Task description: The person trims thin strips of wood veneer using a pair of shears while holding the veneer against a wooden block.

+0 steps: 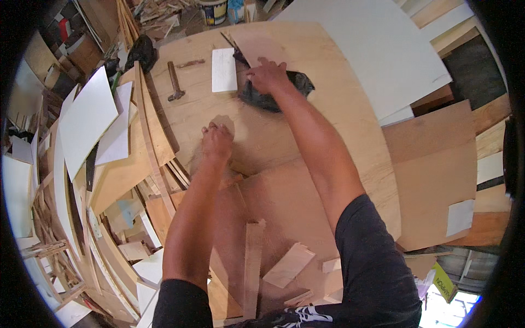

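My left hand [217, 143] rests low over the light wooden tabletop [339, 136], its fingers curled in; whatever they may hold is hidden. Farther off, my right hand [268, 75] reaches over a black plastic bag [262, 101], fingers apart, touching the near part of a thin brown sheet [260, 46] lying partly over the bag. Just left of the bag is a white rectangular block [223, 70]. A hammer [174, 82] lies left of that block, head toward me, with a narrow brown strip [191, 63] beside its handle.
Large white panels [355, 49] and brown boards [432, 169] lie at the right. White offcuts [87, 123] and long wooden strips [145, 120] crowd the left side. Nearer me are wood pieces [289, 265]. A bucket [213, 12] stands beyond the far edge.
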{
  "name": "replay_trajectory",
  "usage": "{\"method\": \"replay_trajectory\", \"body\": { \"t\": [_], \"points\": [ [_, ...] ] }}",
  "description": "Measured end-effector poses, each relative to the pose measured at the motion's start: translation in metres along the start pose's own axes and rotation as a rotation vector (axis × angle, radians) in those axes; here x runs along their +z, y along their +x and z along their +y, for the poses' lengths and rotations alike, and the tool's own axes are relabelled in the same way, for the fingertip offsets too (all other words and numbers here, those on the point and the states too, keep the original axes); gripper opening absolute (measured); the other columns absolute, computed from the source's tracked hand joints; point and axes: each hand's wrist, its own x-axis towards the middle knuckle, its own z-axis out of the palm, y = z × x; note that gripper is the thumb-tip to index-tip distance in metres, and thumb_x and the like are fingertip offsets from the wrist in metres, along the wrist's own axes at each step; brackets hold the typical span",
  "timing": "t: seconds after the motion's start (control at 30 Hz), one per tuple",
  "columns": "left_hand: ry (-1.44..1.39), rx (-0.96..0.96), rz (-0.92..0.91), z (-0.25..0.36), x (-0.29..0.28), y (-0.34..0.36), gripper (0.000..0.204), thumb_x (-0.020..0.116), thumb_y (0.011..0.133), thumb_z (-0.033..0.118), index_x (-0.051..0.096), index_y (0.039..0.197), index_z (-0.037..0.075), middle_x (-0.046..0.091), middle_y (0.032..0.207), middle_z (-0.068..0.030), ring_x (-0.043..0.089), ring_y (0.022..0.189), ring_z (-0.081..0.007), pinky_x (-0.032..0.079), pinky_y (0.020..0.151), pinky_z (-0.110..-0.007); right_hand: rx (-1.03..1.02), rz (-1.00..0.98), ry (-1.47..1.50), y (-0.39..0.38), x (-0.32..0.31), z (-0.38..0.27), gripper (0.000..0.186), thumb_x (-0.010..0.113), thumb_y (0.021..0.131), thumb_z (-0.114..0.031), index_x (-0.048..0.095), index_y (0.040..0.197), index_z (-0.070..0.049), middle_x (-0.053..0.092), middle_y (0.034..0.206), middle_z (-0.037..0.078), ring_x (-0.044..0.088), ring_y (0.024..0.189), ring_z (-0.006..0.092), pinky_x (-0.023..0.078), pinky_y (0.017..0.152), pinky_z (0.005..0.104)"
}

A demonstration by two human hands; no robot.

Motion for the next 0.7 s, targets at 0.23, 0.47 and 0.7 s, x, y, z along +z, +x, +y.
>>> {"method": "replay_trajectory", "body": {
  "t": [0.23, 0.47, 0.7],
  "points": [
    [-0.034, -0.199, 0.209, 0.026, 0.011, -0.007, 0.048, 0.040, 0.104, 0.020, 0.049, 0.142, -0.008, 0.043, 0.153, -0.0283, 0.041, 0.139, -0.0527, 0.035, 0.114, -0.062, 0.204, -0.097, 0.002, 0.039, 0.023, 0.007, 0.043, 0.051, 0.100, -0.047, 0.071, 0.125, -0.019, 0.050, 0.144, 0.011, 0.052, 0.130, 0.0366, 0.043, 0.107, 0.0529],
    [-0.158, -0.283, 0.254, 0.036, -0.011, -0.024, 0.052, 0.047, 0.100, 0.017, 0.045, 0.147, -0.007, 0.039, 0.155, -0.0307, 0.035, 0.143, -0.0543, 0.035, 0.110, -0.067, 0.121, 0.216, -0.047, 0.053, 0.056, 0.014, 0.039, 0.056, 0.099, -0.036, 0.066, 0.127, -0.010, 0.059, 0.130, 0.012, 0.055, 0.125, 0.0335, 0.049, 0.098, 0.0504],
    [-0.202, -0.258, 0.200, 0.034, -0.028, -0.036, 0.053, 0.047, 0.099, 0.016, 0.045, 0.147, -0.007, 0.039, 0.155, -0.0307, 0.035, 0.143, -0.0538, 0.035, 0.111, -0.067, -0.045, 0.149, -0.057, 0.075, 0.066, 0.002, 0.032, 0.060, 0.098, -0.030, 0.064, 0.122, -0.010, 0.063, 0.121, 0.011, 0.059, 0.116, 0.0304, 0.050, 0.093, 0.0512]
  ]
}}
